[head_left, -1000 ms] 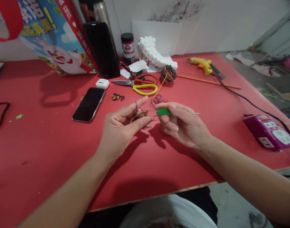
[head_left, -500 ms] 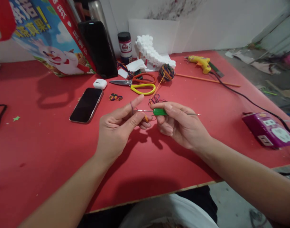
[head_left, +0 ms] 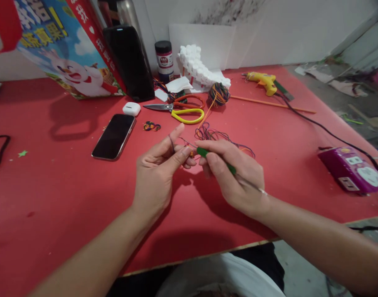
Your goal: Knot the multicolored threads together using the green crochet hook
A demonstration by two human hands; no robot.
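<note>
Between thumb and fingers, my left hand (head_left: 159, 171) pinches a small orange crochet piece (head_left: 191, 153). Dark yarn wraps around its raised index finger. My right hand (head_left: 235, 175) grips a crochet hook (head_left: 203, 152) by its green handle, the metal back end slanting down over the wrist. The hook's front end meets the crochet piece; its exact tip is hard to make out. Loose multicoloured yarn (head_left: 212, 134) lies in loops just beyond my hands and runs to a yarn ball (head_left: 219, 94).
Behind my hands lie scissors (head_left: 189, 116), a small crocheted piece (head_left: 151, 126), a phone (head_left: 113, 137) and a white earbud case (head_left: 131, 109). To the right are a yellow glue gun (head_left: 263, 81), an orange stick (head_left: 275, 104) and a purple power socket (head_left: 352, 170). A bag (head_left: 74, 62) stands at left.
My right hand has turned and dropped, so the hook now slants instead of lying level. More of the loose yarn shows behind it. My left hand has shifted slightly right.
</note>
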